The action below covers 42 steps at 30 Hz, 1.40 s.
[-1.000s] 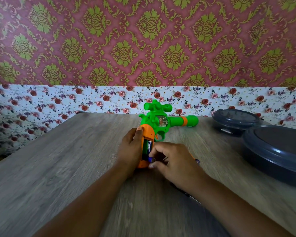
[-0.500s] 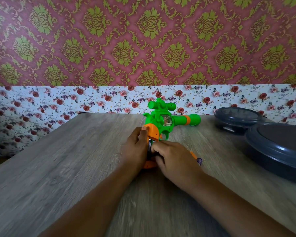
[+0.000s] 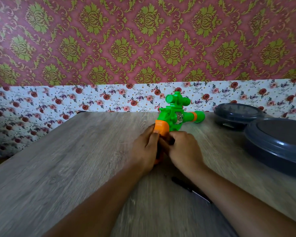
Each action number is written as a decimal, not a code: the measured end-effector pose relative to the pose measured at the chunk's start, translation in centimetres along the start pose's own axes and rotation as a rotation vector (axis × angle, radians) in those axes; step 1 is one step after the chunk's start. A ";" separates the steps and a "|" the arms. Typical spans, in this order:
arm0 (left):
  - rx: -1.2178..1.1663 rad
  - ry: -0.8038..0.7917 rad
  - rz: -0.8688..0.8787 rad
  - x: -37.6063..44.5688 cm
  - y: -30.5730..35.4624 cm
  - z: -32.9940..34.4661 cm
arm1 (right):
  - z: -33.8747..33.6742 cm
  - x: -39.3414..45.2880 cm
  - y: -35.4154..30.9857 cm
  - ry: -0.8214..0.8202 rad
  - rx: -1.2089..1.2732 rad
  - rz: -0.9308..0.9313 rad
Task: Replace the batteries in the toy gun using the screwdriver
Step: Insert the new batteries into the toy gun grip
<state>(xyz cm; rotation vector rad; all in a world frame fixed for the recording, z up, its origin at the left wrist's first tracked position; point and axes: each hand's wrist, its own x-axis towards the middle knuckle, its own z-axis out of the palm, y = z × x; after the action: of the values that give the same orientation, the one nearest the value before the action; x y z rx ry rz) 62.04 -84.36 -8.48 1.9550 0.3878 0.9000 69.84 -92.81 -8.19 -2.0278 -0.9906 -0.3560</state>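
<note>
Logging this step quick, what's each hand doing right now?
Left hand: holding the toy gun by its orange grip.
Right hand: fingers curled at the grip; what they hold is hidden.

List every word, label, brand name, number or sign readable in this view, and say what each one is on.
None can be read.
Toy gun: a silvery patch on its green body, too blurred to tell whether it carries text.
Two dark lidded containers: no lettering shows.
Screwdriver on the table: no marking shows.
Wallpaper: patterns only.
</note>
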 end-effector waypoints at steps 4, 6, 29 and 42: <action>0.029 -0.060 -0.008 0.2 -0.3 -0.1 | 0.0 0.3 0.3 -0.019 0.078 0.007; 0.079 -0.060 -0.002 0.1 -0.2 -0.2 | 0.0 0.6 0.5 -0.044 0.123 0.004; 0.247 -0.039 -0.036 0.1 0.1 -0.4 | -9.5 1.3 3.4 -0.781 -0.384 0.267; 0.104 -0.023 -0.201 0.7 -0.9 -0.5 | -9.0 0.9 2.4 -0.733 -0.316 0.120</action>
<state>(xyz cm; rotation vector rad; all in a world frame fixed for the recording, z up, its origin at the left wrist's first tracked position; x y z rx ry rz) 62.21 -83.13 -8.74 1.9776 0.6163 0.7404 73.18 -100.23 -3.49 -2.5629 -1.2879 0.3532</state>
